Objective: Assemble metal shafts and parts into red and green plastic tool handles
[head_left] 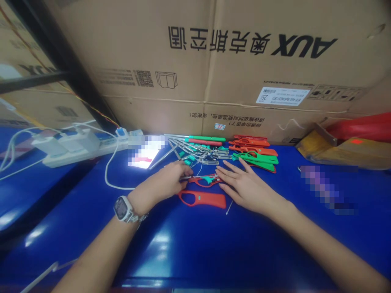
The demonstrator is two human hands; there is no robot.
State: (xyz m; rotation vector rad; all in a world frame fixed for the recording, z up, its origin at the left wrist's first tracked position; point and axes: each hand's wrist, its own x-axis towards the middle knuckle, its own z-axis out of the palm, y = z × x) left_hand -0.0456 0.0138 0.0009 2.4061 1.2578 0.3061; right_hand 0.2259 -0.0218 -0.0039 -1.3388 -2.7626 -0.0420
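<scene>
On the counter [189, 240], the left hand [174, 178] pinches the rod [186, 178] of an open red handle [210, 184]; the right hand [242, 181] covers its wide end (whether its grip is closed I cannot tell). Probably light, stiff plastic; best held by the edges.

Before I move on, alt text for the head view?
A human left-hand grip and right-hand grip are at opposite ends of an open red handle shell containing a green trigger, on a blue table. Another red shell lies nearer the camera, metal rods beyond.
</scene>
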